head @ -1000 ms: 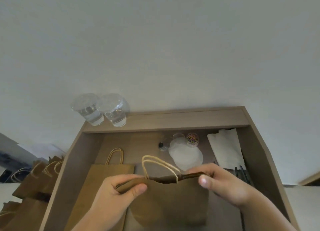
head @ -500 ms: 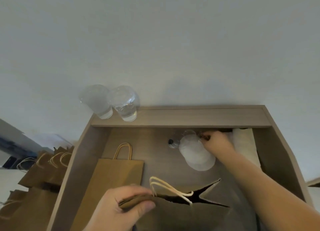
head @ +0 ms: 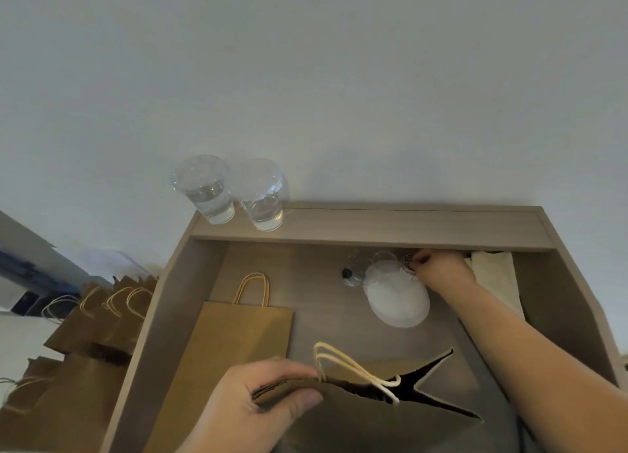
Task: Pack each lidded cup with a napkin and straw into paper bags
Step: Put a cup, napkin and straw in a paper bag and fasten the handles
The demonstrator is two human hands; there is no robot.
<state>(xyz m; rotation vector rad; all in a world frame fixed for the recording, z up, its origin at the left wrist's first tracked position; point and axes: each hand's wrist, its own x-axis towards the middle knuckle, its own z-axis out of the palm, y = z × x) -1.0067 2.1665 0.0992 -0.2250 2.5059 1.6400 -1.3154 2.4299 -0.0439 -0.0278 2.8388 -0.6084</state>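
bench: grey-brown wooden bench point(head: 373, 226), lower frame | bag: open brown paper bag point(head: 373, 422), bottom centre | left grip point(head: 258, 408): pinches bag rim | right grip point(head: 441, 269): centre right, beside white paper napkins point(head: 496, 272), closure indeterminate | cups: two clear lidded plastic cups point(head: 212, 194), bench's back ledge, left of centre

One wide head-worn view looks steeply down, close over the wooden desk point(head: 373, 225), wall point(head: 306, 78) above.

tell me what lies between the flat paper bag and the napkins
Head view: a stack of round white lids, then the right hand.
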